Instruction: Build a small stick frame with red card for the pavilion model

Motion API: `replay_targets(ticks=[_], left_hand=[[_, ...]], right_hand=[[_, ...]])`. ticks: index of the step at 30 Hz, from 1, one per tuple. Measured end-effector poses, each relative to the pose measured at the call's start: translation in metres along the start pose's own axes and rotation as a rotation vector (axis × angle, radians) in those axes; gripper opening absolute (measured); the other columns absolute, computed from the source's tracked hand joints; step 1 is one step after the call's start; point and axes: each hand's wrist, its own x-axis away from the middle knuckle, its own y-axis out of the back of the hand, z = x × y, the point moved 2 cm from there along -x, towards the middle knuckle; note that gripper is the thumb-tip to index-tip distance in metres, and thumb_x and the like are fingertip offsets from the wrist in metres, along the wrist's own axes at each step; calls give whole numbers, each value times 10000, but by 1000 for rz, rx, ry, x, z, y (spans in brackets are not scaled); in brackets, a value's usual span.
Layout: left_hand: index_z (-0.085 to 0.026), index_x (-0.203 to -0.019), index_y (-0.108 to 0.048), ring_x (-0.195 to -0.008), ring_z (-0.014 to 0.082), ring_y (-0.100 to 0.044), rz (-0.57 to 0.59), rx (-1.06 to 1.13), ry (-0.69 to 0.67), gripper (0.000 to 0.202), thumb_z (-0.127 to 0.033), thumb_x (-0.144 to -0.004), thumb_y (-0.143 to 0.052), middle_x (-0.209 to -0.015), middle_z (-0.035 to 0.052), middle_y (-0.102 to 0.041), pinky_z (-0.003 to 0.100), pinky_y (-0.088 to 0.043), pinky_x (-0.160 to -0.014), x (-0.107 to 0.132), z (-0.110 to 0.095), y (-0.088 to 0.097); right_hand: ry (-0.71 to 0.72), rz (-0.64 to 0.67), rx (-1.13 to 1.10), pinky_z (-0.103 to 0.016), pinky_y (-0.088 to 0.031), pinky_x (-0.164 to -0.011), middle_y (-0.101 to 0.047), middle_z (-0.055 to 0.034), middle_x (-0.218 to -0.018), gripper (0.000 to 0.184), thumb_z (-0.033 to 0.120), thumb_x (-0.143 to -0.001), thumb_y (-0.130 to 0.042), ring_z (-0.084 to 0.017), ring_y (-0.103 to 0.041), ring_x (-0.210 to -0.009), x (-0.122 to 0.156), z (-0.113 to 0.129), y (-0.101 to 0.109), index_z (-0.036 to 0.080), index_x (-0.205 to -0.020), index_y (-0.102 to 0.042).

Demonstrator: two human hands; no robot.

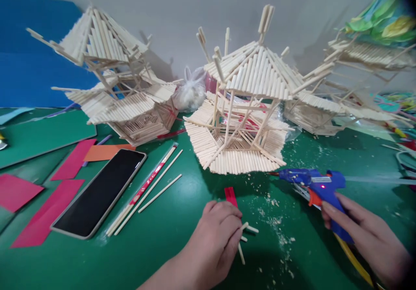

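Observation:
My right hand (373, 236) grips a blue hot glue gun (313, 179) by its handle, fingers near the orange trigger. A small red light glows on its side, and its nozzle points left toward the base of the middle stick pavilion (238, 160). My left hand (219, 238) rests low on the table with curled fingers; whatever they hold is hidden under them. Several short cut stick pieces (241, 253) poke out at its right side. A red strip (229, 196) lies just beyond its knuckles.
Another stick pavilion (130, 112) stands at left, a third (315, 108) at right. A phone (100, 194), wrapped chopsticks (143, 190), loose sticks (160, 193) and red paper (48, 214) lie on the green table (162, 255). Wood crumbs (276, 220) are scattered between my hands. A yellow cord (352, 257) trails from the gun.

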Motion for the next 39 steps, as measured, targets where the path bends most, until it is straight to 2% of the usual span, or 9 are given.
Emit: replay_targets(ticks=[4, 9, 12, 15, 17, 22, 24, 28, 39], left_hand=[[-171, -831, -526, -858, 181, -511, -11, -3, -13, 170, -110, -827, -368, -900, 70, -586, 345, -354, -807, 0, 1, -1], [-168, -815, -527, -835, 174, -518, -22, -2, 12, 167, -112, -831, -370, -866, 61, -593, 344, -350, -803, 1, 0, -1], [-169, -802, -527, -820, 175, -520, -29, -1, 26, 170, -117, -834, -368, -849, 59, -596, 349, -350, -788, 1, 0, -1], [-172, -779, -523, -804, 174, -523, -28, 4, 38, 172, -122, -836, -369, -836, 56, -597, 351, -353, -779, 0, 2, -2], [-177, -783, -522, -794, 170, -524, -40, 20, 59, 169, -127, -839, -371, -837, 53, -597, 354, -353, -785, 0, 3, -1], [-181, -763, -500, -764, 169, -516, -110, 148, 181, 172, -177, -858, -357, -797, 47, -578, 324, -383, -741, 3, 5, 2], [-185, -766, -495, -740, 167, -514, -151, 228, 272, 201, -218, -874, -330, -775, 44, -570, 303, -398, -699, 4, 6, 2], [-186, -830, -504, -713, 157, -507, -217, 344, 370, 233, -268, -888, -294, -786, 40, -558, 283, -401, -677, 4, 7, -1], [-190, -749, -469, -658, 123, -457, -375, 420, 362, 182, -254, -871, -349, -719, -9, -490, 223, -366, -621, 7, 7, 1]], right_hand=[[-87, 24, 298, -277, -466, -708, -628, -128, -1047, 473, 469, -745, -473, -284, -568, -972, -21, -9, 11, 139, -1072, -563], [-48, 12, 487, -317, -460, -616, -664, -147, -905, 509, 517, -765, -408, -298, -620, -805, -27, -5, 15, 131, -1063, -555], [-46, 29, 502, -321, -460, -618, -645, -143, -923, 466, 521, -771, -403, -265, -626, -711, -23, -4, 17, 154, -1015, -557], [64, -151, 489, -333, -461, -608, -593, -148, -966, 435, 498, -758, -450, -262, -604, -746, -13, 10, 11, 158, -1017, -532], [201, -246, 392, -330, -461, -609, -583, -114, -926, 367, 462, -765, -470, -261, -576, -812, 0, 27, -5, 179, -990, -531], [431, 196, 141, -277, -459, -668, -594, -43, -840, 182, 289, -828, -439, -172, -566, -760, 33, 72, -75, 200, -948, -543], [491, 264, 196, -290, -438, -663, -580, -33, -777, 156, 256, -824, -439, -177, -553, -734, 41, 83, -94, 197, -910, -555], [504, 260, 346, -315, -396, -636, -564, -37, -769, 140, 273, -766, -514, -209, -528, -730, 50, 91, -111, 193, -872, -557], [488, 279, 353, -325, -379, -649, -571, -44, -800, 85, 229, -779, -491, -227, -521, -760, 61, 100, -120, 199, -839, -542]])
